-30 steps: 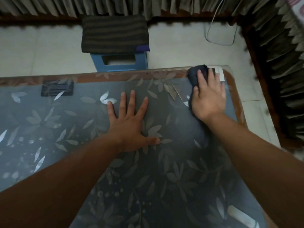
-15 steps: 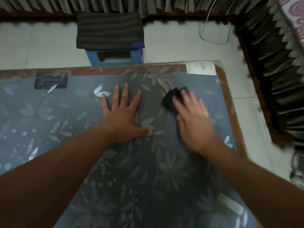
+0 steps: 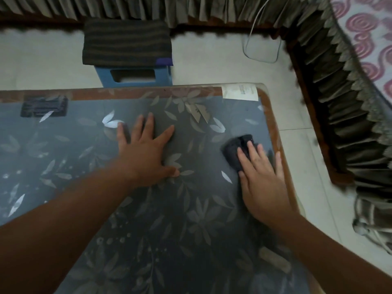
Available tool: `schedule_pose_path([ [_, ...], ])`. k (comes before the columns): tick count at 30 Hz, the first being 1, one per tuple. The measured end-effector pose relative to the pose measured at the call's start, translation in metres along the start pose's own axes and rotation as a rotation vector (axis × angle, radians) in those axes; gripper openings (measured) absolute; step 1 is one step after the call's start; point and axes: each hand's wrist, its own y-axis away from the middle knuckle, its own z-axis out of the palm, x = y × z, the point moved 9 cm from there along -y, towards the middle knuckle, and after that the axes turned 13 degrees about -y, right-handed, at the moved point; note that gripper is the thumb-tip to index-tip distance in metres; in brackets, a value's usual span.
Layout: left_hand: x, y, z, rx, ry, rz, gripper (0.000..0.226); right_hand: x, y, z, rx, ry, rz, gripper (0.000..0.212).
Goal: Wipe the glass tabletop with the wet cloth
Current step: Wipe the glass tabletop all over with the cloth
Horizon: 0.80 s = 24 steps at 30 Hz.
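Here, my right hand (image 3: pixel 263 185) presses the dark cloth (image 3: pixel 232 152) onto the glass tabletop (image 3: pixel 197 219) with straight fingers (image 3: pixel 253 153), the cloth bulging beyond them; my left hand (image 3: pixel 146 153) lies flat, spread, holding nothing.

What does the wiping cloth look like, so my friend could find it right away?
Find the big glass tabletop with the leaf pattern and follow it to its right edge, where the right hand presses down. The cloth is the dark, bunched lump under that hand; the left hand lies flat on bare glass.
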Motion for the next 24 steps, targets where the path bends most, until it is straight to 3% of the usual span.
schedule_pose_path([
  [3, 0.027, 0.005, -0.006, -0.052, 0.029, 0.011, 0.094, 0.015, -0.053, -0.015, 0.019, -0.017, 0.101, 0.056],
  [6, 0.033, 0.008, 0.004, -0.166, 0.106, 0.004, 0.107, 0.018, -0.086, -0.028, 0.081, -0.138, 0.218, 0.057],
  [9, 0.035, 0.012, 0.015, -0.242, 0.054, 0.034, 0.136, -0.013, -0.031, -0.012, 0.078, -0.195, 0.049, 0.05],
  [11, 0.037, 0.012, 0.018, -0.238, 0.048, 0.038, 0.144, -0.035, 0.019, 0.002, 0.006, -0.199, -0.1, 0.052],
  [13, 0.037, 0.01, 0.018, -0.211, 0.05, 0.03, 0.147, -0.018, 0.011, 0.003, -0.018, -0.126, -0.148, 0.055],
  [17, 0.034, 0.009, 0.019, -0.198, 0.057, 0.021, 0.147, 0.051, -0.091, -0.037, 0.155, -0.21, 0.289, 0.053],
  [18, 0.034, 0.009, 0.019, -0.196, 0.06, 0.019, 0.146, 0.049, -0.098, -0.037, 0.172, -0.222, 0.321, 0.053],
  [24, 0.036, 0.022, 0.005, -0.152, 0.064, -0.011, 0.139, -0.046, 0.032, 0.019, -0.021, -0.221, -0.173, 0.066],
])
